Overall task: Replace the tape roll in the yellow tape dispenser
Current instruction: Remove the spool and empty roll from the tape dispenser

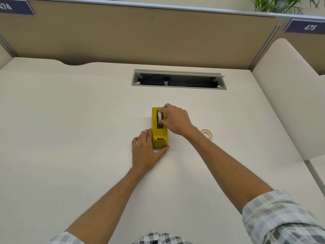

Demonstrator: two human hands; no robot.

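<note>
Two rolls show; right hand (175, 120) pinches a white roll (159, 116) in the dispenser (159, 138); flat left hand (145, 148) braces it; second roll (206, 133) lies toward the table's (70, 120) right edge; swap looks unfinished.

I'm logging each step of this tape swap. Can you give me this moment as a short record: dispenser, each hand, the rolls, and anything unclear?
dispenser: yellow tape dispenser standing on the desk
left hand: left hand braces the dispenser's left side and near end
right hand: right hand, fingers pinching the white tape roll in the dispenser's slot
other roll: second tape roll lying flat on the desk, right of the dispenser, beside the right forearm
behind: open cable tray
unclear: whether the pinched roll is going in or coming out
</note>
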